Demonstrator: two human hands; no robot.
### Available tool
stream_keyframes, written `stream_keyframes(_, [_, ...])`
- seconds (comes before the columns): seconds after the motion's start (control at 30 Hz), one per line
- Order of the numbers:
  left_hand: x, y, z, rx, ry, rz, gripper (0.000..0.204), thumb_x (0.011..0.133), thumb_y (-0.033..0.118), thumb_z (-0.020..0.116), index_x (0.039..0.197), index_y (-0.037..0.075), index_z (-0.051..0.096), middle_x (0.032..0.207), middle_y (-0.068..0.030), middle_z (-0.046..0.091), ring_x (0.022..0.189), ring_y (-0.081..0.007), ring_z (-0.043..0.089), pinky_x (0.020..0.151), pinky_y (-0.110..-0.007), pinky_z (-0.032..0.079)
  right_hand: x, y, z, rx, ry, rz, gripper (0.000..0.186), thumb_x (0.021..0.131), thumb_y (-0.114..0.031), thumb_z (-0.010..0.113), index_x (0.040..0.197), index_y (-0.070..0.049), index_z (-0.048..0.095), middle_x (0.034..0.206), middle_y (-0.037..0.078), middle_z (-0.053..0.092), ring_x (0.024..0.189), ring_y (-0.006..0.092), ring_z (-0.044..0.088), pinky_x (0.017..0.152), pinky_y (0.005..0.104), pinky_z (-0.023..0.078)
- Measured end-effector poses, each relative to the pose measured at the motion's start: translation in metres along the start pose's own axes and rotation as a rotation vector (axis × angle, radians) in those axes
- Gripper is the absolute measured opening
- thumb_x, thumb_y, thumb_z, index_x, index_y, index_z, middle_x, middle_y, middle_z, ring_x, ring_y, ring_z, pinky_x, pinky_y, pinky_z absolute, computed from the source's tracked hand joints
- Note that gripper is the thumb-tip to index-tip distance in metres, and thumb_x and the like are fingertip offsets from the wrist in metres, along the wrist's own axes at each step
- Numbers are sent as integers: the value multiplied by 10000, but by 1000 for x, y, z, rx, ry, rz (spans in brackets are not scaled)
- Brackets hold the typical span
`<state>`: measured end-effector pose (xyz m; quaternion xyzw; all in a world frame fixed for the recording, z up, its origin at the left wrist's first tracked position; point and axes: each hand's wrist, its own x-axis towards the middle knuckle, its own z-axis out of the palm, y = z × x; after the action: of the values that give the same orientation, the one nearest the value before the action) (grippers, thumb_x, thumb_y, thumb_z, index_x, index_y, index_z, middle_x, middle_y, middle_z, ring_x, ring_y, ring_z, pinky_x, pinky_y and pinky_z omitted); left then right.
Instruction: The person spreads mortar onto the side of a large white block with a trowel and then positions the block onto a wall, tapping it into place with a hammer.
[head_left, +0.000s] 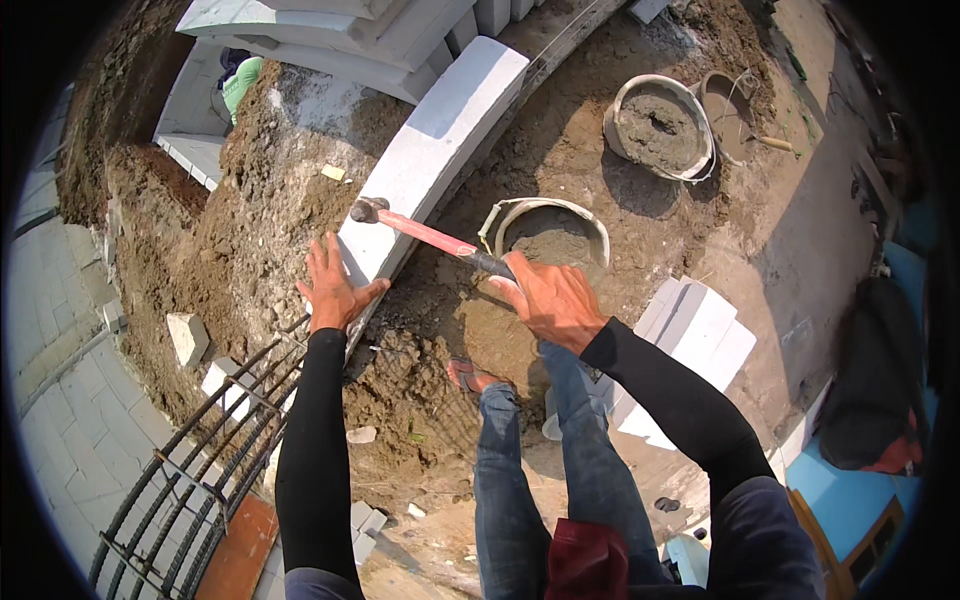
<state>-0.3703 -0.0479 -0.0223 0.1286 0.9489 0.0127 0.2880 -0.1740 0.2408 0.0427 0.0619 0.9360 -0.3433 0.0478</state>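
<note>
My right hand grips a hammer by its dark handle. Its red shaft slants up-left to the metal head, which is over a long white block near my left hand. My left hand rests with spread fingers on the near end of that block, which lies along a narrow curved ledge. Just beyond my right hand, a bucket of wet grey mortar sits on the dirt, partly hidden behind the hammer.
More white blocks are stacked at the top and piled at right. A second mortar bucket stands upper right. A rebar cage runs along lower left. A person in green is at upper left. My feet stand on muddy soil.
</note>
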Motion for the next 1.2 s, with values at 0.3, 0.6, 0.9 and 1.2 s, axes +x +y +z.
stream_keyframes(0.3, [68, 53, -2, -69, 68, 83, 1345, 500, 483, 970, 1559, 57, 259, 1523, -230, 390, 1425, -446, 336, 1128, -671, 238, 31, 12, -42, 96, 181, 64, 287, 1009, -297, 603, 1106, -39, 524, 655, 180, 627, 578, 430, 618, 502, 505, 445])
stream_keyframes(0.6, [64, 57, -2, -146, 123, 181, 1150, 523, 302, 956, 1466, 21, 360, 1371, -209, 495, 1269, -404, 470, 1081, -538, 365, 53, 71, -26, 68, 8, 273, 319, 1053, -351, 512, 1061, -32, 491, 612, 196, 605, 551, 425, 620, 497, 531, 459])
stream_keyframes(0.9, [67, 60, -5, -119, 122, 132, 1136, 522, 306, 955, 1459, 48, 366, 1331, -192, 504, 1235, -396, 481, 1060, -541, 361, 75, 60, -46, 53, -3, 243, 329, 1052, -336, 516, 977, -21, 460, 593, 208, 589, 560, 451, 609, 523, 549, 459])
stream_keyframes(1.2, [70, 53, 0, -117, 114, 140, 1146, 502, 343, 963, 1448, 88, 367, 1364, -190, 489, 1262, -411, 465, 1064, -598, 292, 61, 59, -20, 1, 22, 197, 345, 1053, -360, 514, 1001, -21, 481, 592, 217, 583, 539, 443, 585, 501, 538, 427])
